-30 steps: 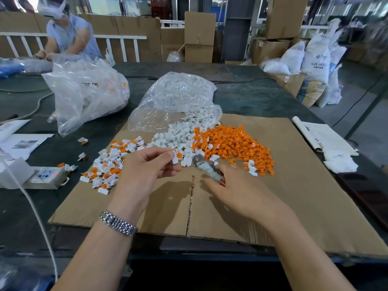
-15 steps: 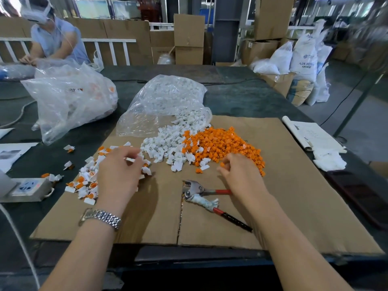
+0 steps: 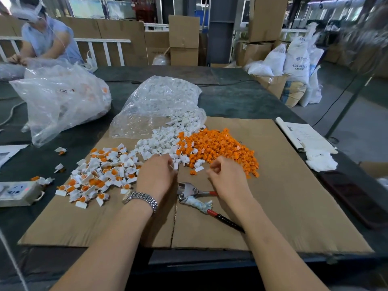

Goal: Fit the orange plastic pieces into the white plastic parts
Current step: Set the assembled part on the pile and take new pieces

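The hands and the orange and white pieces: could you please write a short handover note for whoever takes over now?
Left hand: at the near edge of the white parts pile, fingers curled, seemingly pinching a white part.
Right hand: fingers curled beside the orange pieces pile; contents unclear.
Pliers lie on the cardboard between the hands.
Done: fitted pieces heaped at left.
Left: both loose piles, plus the bag of white parts.

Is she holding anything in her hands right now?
The left hand pinches a small white plastic part by its edge. The right hand is curled; whether it holds anything cannot be told.
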A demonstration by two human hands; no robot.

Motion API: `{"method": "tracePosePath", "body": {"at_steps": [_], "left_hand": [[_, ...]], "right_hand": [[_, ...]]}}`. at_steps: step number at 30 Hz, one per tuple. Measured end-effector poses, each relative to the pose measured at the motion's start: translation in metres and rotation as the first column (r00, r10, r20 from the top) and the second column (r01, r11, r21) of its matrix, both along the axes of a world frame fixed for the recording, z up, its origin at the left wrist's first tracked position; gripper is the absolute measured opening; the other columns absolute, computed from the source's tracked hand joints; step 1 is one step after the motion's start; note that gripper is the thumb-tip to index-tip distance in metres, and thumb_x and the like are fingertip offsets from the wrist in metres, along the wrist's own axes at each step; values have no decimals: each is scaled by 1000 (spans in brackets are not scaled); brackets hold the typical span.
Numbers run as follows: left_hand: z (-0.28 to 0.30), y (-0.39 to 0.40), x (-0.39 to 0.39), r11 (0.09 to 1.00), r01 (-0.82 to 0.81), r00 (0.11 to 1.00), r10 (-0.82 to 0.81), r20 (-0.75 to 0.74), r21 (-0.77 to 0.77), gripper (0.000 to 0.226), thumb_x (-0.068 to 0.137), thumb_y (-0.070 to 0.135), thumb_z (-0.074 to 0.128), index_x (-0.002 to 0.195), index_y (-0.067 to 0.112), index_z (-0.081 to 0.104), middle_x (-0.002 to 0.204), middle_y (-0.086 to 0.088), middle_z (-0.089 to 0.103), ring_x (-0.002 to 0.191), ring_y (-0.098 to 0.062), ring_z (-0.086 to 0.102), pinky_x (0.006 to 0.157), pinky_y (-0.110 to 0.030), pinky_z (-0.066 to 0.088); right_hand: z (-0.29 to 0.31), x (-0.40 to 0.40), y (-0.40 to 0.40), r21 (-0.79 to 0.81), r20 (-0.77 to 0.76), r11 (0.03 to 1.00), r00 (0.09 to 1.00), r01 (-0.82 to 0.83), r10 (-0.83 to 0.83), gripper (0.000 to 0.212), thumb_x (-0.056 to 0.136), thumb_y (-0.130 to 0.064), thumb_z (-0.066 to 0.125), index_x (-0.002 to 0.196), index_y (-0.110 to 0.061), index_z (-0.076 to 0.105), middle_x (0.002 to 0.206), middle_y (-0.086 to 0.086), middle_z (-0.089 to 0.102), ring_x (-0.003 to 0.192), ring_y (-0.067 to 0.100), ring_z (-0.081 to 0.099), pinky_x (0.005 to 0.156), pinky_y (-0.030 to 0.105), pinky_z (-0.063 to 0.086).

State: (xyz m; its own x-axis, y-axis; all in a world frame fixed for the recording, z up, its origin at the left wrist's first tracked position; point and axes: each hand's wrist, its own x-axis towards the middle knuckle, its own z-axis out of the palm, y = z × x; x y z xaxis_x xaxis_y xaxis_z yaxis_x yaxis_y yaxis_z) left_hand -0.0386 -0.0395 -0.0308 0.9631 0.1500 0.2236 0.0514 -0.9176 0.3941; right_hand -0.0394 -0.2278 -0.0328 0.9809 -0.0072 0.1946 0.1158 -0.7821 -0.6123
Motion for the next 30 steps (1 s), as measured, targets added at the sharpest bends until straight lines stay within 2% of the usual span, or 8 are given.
{"method": "tracePosePath", "body": {"at_steps": [3,6,10,12,14,19,23,30], "left_hand": [[-3,2,-4,998,38,999,-36,28,-57,10,96,16,66,103,20,72,104,0,74,93,-15,66,80,-24,53],[1,4,-13,950,57,998,-55,15,-306,8,94,20,72,101,24,74,91,14,69,79,2,59,69,-9,42],[14,11,-29,613,2,992,-100,-75,-790,10,89,16,78,93,24,79,79,11,78,73,-2,74,58,-10,53],[19,13,-35,460,-28,981,-157,-112,-887,14,87,11,79,97,20,81,87,2,80,83,-13,77,72,-22,58],[21,15,-40,418,3,971,-217,-97,-908,23,83,8,80,101,22,81,90,3,79,87,-15,75,81,-27,56],[18,18,-50,305,111,949,-315,10,-946,26,78,0,79,102,11,79,78,9,74,73,-1,68,64,-11,51],[18,19,-52,159,103,939,-342,43,-982,30,79,2,77,108,8,79,102,-8,78,91,-11,71,77,-18,55],[13,18,-57,-182,11,934,-348,75,-983,28,77,-6,73,104,-4,77,109,-27,73,94,-29,76,75,-24,61]], "right_hand": [[-3,-8,5,122,10,992,1000,-15,14,5,94,-19,67,98,-21,65,97,-5,64,84,7,59,70,19,48],[-1,-14,7,213,-13,977,1000,-19,23,11,94,-15,66,100,-23,66,97,-7,66,84,5,62,71,20,52],[9,-19,8,501,-74,865,996,3,40,12,89,-12,71,93,-23,69,87,-4,72,82,11,70,74,29,61],[16,-24,10,613,-78,790,993,-21,87,9,88,-14,74,91,-22,71,82,-1,74,78,11,72,71,32,61],[23,-28,12,705,-62,706,986,-67,156,7,91,-14,72,94,-20,71,83,1,75,75,13,73,68,29,59],[36,-35,13,728,-1,658,960,-191,280,10,96,-14,66,104,-18,71,84,5,73,76,17,72,66,19,55],[43,-39,13,796,-9,578,950,-182,312,16,90,-12,75,102,-5,66,84,8,74,75,24,75,65,23,58],[50,-43,6,686,57,660,927,-306,371,13,90,-2,70,100,-9,77,83,7,76,80,19,73,74,21,57]]}}
